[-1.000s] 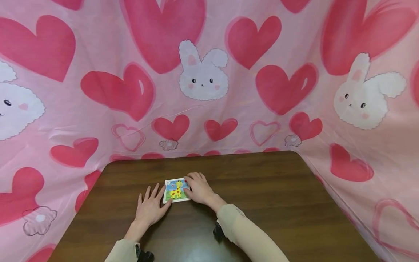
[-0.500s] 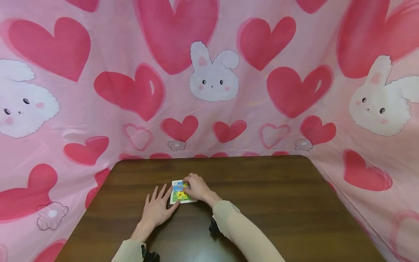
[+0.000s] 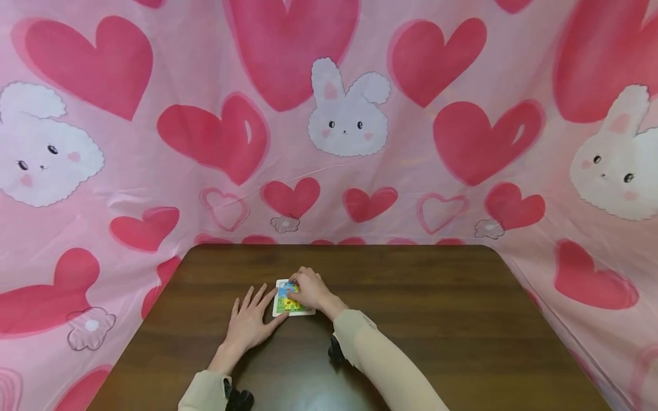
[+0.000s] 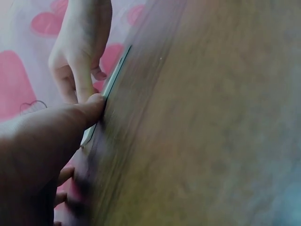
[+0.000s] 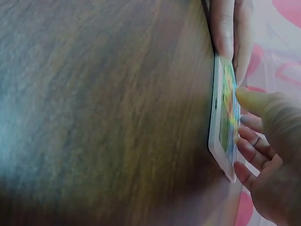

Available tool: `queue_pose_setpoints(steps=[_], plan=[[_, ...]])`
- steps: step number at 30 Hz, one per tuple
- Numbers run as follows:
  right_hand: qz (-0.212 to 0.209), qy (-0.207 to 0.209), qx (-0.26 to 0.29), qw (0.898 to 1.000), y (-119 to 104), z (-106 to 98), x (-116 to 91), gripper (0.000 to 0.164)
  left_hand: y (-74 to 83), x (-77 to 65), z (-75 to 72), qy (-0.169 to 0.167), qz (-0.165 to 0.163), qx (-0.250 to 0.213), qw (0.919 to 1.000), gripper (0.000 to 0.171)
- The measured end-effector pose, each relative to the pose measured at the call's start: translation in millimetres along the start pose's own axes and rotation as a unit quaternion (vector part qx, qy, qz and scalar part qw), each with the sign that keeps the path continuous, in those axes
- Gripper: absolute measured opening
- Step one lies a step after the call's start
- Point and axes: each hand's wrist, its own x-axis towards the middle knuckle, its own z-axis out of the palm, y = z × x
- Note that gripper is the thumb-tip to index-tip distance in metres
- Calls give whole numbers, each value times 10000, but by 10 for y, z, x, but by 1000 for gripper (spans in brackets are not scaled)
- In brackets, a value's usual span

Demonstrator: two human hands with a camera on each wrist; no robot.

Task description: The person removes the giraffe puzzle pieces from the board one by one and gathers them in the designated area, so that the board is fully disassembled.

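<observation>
A small, flat, white-rimmed giraffe picture board (image 3: 288,306), which looks like a tray puzzle, lies on the brown table. My left hand (image 3: 249,325) rests at its left side with fingers spread straight; the index fingertip touches the left edge and the thumb the front edge. Over the upper right of the picture is my right hand (image 3: 313,290), fingers bent, covering part of the giraffe. In the right wrist view, that hand's thumb (image 5: 256,100) touches the picture's surface while the other fingers curve near the far side. Whether they pinch a loose piece is hidden.
The wooden table (image 3: 411,319) stretches out on both sides of the board. A pink cloth (image 3: 339,177) with hearts and rabbits hangs behind and beside it. Black wrist cameras (image 3: 239,397) sit on both cuffs.
The head view has shifted, so everything sits further right in it. My right hand has slid left over the picture with its fingers more bent, covering more of the giraffe. My left hand stays put.
</observation>
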Motion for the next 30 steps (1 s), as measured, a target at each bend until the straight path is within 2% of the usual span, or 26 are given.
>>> queue_pose_setpoints(steps=[6,8,12,23,27,30], plan=[[131,-158,-327,9993,-299,-272,-142,48,-16,29,1,-23,24,-122,9999,81],[235,-160,-343,9990,-347,-304,-170,46,-12,38,2,-56,15,-164,9998,82],[374,-31,-267,9989,-358,-286,-190,43,-5,55,3,-92,2,-245,9997,83],[292,281,203,9990,-343,-218,-177,41,-33,57,-19,-115,-71,-312,9994,84],[284,277,239,9989,-345,-183,-180,40,-41,51,-15,-140,-89,-318,9994,85],[275,302,144,9991,-342,-162,-184,41,-55,46,8,-24,-37,-381,9993,84]])
